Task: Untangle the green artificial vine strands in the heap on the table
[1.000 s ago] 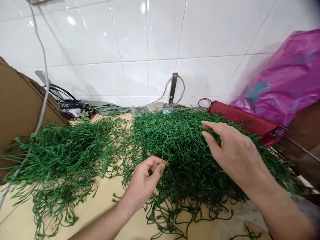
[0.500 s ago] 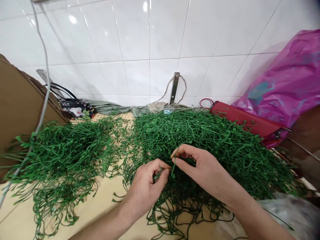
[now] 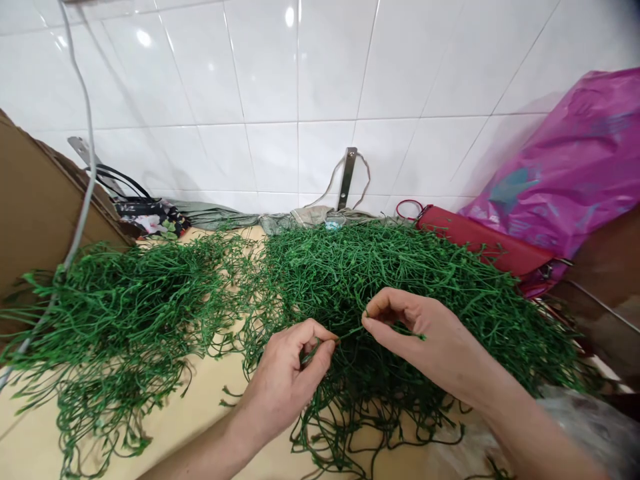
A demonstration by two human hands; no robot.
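My left hand [image 3: 295,373] pinches one end of a thin green stem [image 3: 352,332] between thumb and forefinger. The thumb and fingers of my right hand [image 3: 427,343] close on the same stem a little to the right, so a short piece spans the gap. Below and behind both hands spreads a large heap of green stems [image 3: 380,267], thin and curled, with small branching tips. They look like plastic. Another heap of such stems [image 3: 135,287] lies to the left on the pale yellow table [image 3: 200,393].
A cardboard box [image 3: 45,193] and a grey cable [image 3: 85,200] flank the left side. Along the tiled wall are a floral bag [image 3: 150,220], a metal bracket [image 3: 347,179] and a red purse [image 3: 485,243]. A pink plastic bag [image 3: 575,167] and clear plastic [image 3: 590,427] sit at right.
My right hand has shifted right, away from my left, and the gap between their fingertips is wider. The stem now runs nearly level between them. The view has shifted slightly.
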